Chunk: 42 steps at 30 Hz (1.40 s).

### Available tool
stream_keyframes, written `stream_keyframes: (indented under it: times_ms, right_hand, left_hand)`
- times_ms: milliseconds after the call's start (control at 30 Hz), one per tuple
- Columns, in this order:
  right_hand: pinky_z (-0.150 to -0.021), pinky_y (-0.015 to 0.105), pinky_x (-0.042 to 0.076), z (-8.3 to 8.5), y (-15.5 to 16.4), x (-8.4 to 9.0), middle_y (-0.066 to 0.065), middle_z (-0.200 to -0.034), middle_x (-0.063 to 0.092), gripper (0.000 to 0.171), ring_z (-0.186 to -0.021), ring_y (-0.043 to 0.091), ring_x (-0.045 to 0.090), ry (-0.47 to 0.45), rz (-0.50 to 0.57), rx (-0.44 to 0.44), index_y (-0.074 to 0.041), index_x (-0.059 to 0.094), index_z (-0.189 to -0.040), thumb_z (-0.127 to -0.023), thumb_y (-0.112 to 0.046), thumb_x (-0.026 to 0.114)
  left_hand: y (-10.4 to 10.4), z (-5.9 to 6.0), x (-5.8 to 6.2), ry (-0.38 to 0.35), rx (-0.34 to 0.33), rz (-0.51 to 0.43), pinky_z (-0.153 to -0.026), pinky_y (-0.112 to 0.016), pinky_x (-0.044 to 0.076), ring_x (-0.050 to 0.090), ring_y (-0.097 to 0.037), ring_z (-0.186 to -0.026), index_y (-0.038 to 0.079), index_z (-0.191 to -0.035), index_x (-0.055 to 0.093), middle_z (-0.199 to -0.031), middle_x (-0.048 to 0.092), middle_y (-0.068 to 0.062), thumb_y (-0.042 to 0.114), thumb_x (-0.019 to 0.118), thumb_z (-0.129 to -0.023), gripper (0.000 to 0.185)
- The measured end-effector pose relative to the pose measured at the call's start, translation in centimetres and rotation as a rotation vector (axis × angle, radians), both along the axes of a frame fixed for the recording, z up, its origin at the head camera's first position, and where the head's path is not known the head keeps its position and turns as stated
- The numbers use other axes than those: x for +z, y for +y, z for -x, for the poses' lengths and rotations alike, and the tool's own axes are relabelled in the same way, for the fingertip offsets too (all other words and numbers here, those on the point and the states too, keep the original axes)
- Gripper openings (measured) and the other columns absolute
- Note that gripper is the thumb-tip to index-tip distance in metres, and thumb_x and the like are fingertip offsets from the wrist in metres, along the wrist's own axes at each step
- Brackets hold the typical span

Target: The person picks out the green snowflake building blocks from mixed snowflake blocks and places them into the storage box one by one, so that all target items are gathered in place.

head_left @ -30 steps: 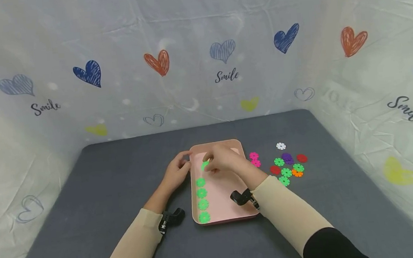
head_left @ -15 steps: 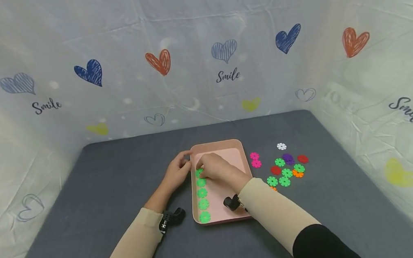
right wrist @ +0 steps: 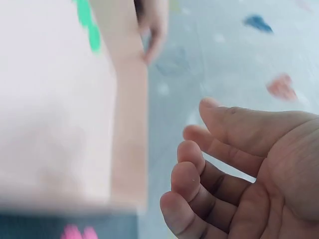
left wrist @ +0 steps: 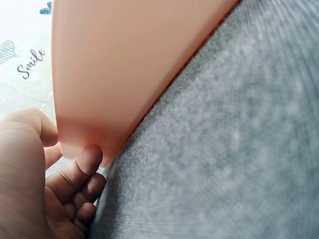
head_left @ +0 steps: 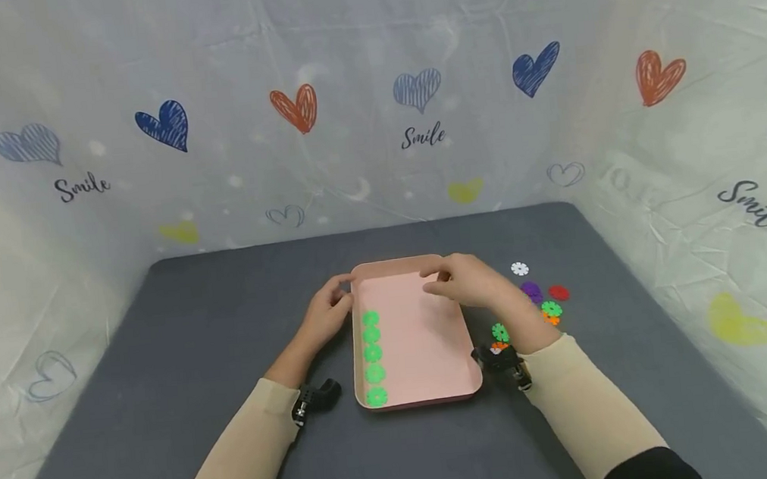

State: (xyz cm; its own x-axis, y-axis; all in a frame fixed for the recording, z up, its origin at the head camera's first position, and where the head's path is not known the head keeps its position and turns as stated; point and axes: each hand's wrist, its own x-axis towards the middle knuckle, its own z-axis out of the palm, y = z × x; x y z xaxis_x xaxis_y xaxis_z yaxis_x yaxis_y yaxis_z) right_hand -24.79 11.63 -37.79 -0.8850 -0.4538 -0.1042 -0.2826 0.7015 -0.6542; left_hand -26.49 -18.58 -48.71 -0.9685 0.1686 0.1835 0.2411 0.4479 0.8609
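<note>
A shallow pink tray [head_left: 419, 328] lies on the dark cloth. Down its left side runs a column of several green notched discs [head_left: 374, 354], flat and flower-shaped. My left hand [head_left: 324, 313] grips the tray's far left corner; in the left wrist view the thumb [left wrist: 89, 158] presses the outer wall while the other fingers bend about the corner. Above the tray's far right part is my right hand [head_left: 465, 279], fingers loosely bent and apart from the thumb, holding nothing. The right wrist view shows that bare palm [right wrist: 279, 184] beside the blurred tray edge.
Right of the tray lie loose discs: a white disc [head_left: 519, 269], purple discs [head_left: 530, 292], a red disc [head_left: 558, 293] and several green and orange ones. My right forearm hides part of this group. A printed curtain [head_left: 364, 173] stands behind the table.
My right hand has set a green disc at the far end of the column, let go, and moved right across the tray. The left hand stays at the corner.
</note>
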Motion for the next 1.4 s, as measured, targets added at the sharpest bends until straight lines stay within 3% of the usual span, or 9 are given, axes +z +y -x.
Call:
stream_keyframes:
  times_ms: [167,300,500,767,833,933,1100,1233,1400]
  right_hand:
    - [-0.067,0.037,0.042,-0.8,5.1,0.1,0.006,-0.085,0.058,0.034,-0.07,0.02,0.049,0.008,-0.046,-0.079,-0.005,0.07,-0.129,-0.098,-0.019,0.069]
    - [-0.065,0.035,0.044,-1.5,7.6,-1.5,0.004,-0.074,0.056,0.027,-0.065,0.02,0.051,-0.031,-0.088,-0.032,-0.001,0.073,-0.116,-0.089,-0.004,0.074]
    - [-0.06,0.03,0.042,-2.4,8.5,-4.6,-0.001,-0.066,0.053,0.029,-0.061,0.012,0.048,-0.063,-0.141,0.058,-0.004,0.077,-0.109,-0.081,0.002,0.08]
    - [-0.063,0.033,0.045,-2.4,8.5,-5.1,-0.002,-0.073,0.057,0.015,-0.067,0.015,0.052,0.057,-0.177,-0.02,-0.012,0.07,-0.084,-0.082,-0.004,0.083]
    - [-0.062,0.034,0.045,-2.3,8.5,-4.4,-0.001,-0.072,0.059,0.017,-0.065,0.017,0.056,0.065,-0.13,-0.044,-0.01,0.064,-0.085,-0.085,-0.005,0.08]
    - [-0.064,0.039,0.05,-2.5,8.1,-3.0,0.0,-0.076,0.067,0.014,-0.069,0.023,0.067,0.025,0.011,-0.097,-0.006,0.068,-0.102,-0.091,-0.008,0.075]
    - [-0.084,0.049,0.057,-3.4,6.4,-0.8,0.011,-0.098,0.073,0.039,-0.094,0.035,0.074,-0.126,0.305,-0.141,0.001,0.065,-0.134,-0.097,-0.009,0.07]
    - [-0.09,0.048,0.055,-4.4,4.3,-0.4,0.017,-0.104,0.069,0.044,-0.1,0.035,0.073,-0.212,0.479,-0.095,0.009,0.059,-0.138,-0.096,-0.002,0.069]
    - [-0.085,0.04,0.058,-5.8,0.9,-1.4,0.011,-0.094,0.07,0.041,-0.091,0.026,0.075,-0.223,0.486,0.015,0.007,0.065,-0.132,-0.093,-0.002,0.072]
  left_hand:
    - [-0.2,0.0,0.0,0.004,0.003,0.023,-0.056,-0.033,0.036,0.038,-0.017,-0.055,0.014,-0.146,0.054,-0.071,0.053,-0.004,0.017,0.05,-0.103,0.043]
    - [-0.5,-0.3,-0.1,0.01,0.011,0.023,-0.057,-0.034,0.036,0.038,-0.017,-0.055,0.013,-0.145,0.055,-0.071,0.053,-0.004,0.016,0.05,-0.103,0.043]
    - [-0.8,-0.8,-0.3,0.006,0.026,0.022,-0.059,-0.034,0.037,0.039,-0.017,-0.056,0.013,-0.144,0.056,-0.07,0.051,-0.004,0.015,0.051,-0.102,0.043]
    - [-0.5,-0.4,-0.2,0.018,0.022,0.035,-0.06,-0.034,0.037,0.04,-0.016,-0.057,0.014,-0.144,0.056,-0.07,0.051,-0.003,0.016,0.051,-0.102,0.043]
    - [-0.4,-0.4,-0.3,0.017,0.025,0.032,-0.059,-0.034,0.036,0.039,-0.017,-0.056,0.014,-0.144,0.056,-0.07,0.051,-0.003,0.017,0.051,-0.103,0.042]
    - [-0.4,-0.3,-0.3,0.015,0.027,0.032,-0.058,-0.034,0.036,0.038,-0.018,-0.056,0.015,-0.144,0.056,-0.07,0.051,-0.004,0.016,0.051,-0.103,0.042]
    - [-0.2,-0.1,-0.3,0.017,0.015,0.031,-0.059,-0.034,0.037,0.04,-0.018,-0.057,0.014,-0.144,0.056,-0.071,0.051,-0.004,0.017,0.051,-0.103,0.042]
    - [0.0,0.0,-0.1,0.022,0.013,0.027,-0.059,-0.034,0.037,0.039,-0.017,-0.057,0.014,-0.144,0.056,-0.071,0.051,-0.004,0.017,0.051,-0.103,0.042]
    - [0.2,0.0,-0.1,0.012,0.018,0.031,-0.055,-0.033,0.035,0.037,-0.017,-0.054,0.014,-0.145,0.055,-0.071,0.051,-0.004,0.017,0.05,-0.103,0.042]
